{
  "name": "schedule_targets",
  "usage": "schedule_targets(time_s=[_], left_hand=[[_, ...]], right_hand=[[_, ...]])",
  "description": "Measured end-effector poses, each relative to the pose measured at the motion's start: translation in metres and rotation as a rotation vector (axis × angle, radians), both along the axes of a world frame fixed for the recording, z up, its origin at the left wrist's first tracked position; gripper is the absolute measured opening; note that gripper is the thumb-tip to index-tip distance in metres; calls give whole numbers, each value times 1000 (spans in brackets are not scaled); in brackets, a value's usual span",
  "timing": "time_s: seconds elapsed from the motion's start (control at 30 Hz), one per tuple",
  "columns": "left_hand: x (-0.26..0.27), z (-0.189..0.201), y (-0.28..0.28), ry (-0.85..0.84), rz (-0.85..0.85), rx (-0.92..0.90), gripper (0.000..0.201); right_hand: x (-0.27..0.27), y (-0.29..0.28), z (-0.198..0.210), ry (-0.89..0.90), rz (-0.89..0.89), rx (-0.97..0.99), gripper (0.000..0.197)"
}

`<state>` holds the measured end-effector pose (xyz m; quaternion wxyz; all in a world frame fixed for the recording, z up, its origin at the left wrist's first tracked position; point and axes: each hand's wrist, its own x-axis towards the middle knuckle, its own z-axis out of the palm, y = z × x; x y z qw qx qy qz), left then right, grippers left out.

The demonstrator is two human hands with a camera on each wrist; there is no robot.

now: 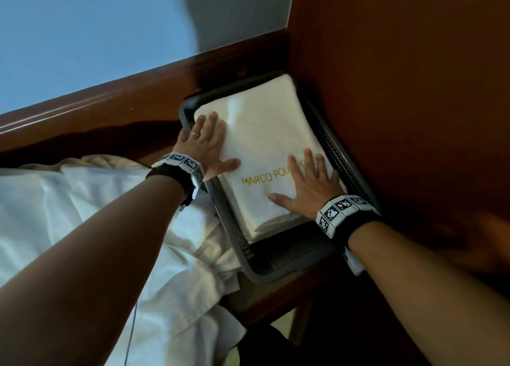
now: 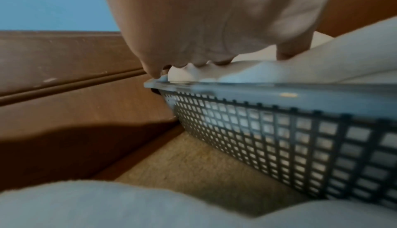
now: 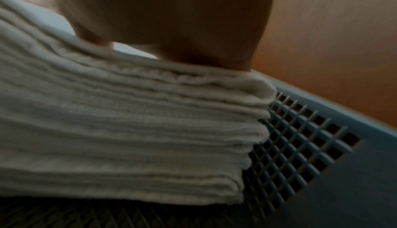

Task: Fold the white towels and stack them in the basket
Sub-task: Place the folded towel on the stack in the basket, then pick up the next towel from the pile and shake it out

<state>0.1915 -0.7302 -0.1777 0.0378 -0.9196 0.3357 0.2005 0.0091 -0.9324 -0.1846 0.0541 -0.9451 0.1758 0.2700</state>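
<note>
A stack of folded white towels point(image 1: 265, 133) with gold lettering on top fills the far part of a grey mesh basket point(image 1: 287, 266). My left hand point(image 1: 207, 142) lies flat with spread fingers on the stack's left edge, beside the basket rim. My right hand point(image 1: 311, 184) presses flat on the near right corner, partly covering the lettering. In the left wrist view the left hand point(image 2: 206, 33) pushes the towel point(image 2: 322, 62) down above the basket wall point(image 2: 279, 130). The right wrist view shows the stack's layered edges point(image 3: 128, 130) under my palm point(image 3: 171, 19), inside the basket point(image 3: 333, 155).
The basket sits in a corner between a wooden rail point(image 1: 116, 108) behind and a wooden panel point(image 1: 400, 75) on the right. Crumpled white linen point(image 1: 110, 227) is heaped at the left, touching the basket's near left side. The basket's near end holds no towels.
</note>
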Motion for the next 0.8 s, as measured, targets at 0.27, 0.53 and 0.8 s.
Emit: schedule_targets(time_s=[0.27, 0.53, 0.8], left_hand=[[-52, -4, 3, 17, -109, 6, 120], [-61, 57, 57, 14, -33, -180, 61], [-81, 124, 268, 5, 234, -315, 34]], right_hand=[[-27, 20, 0, -9, -29, 21, 127], [-23, 23, 39, -37, -72, -77, 95], [-23, 195, 92, -489, -13, 141, 23]])
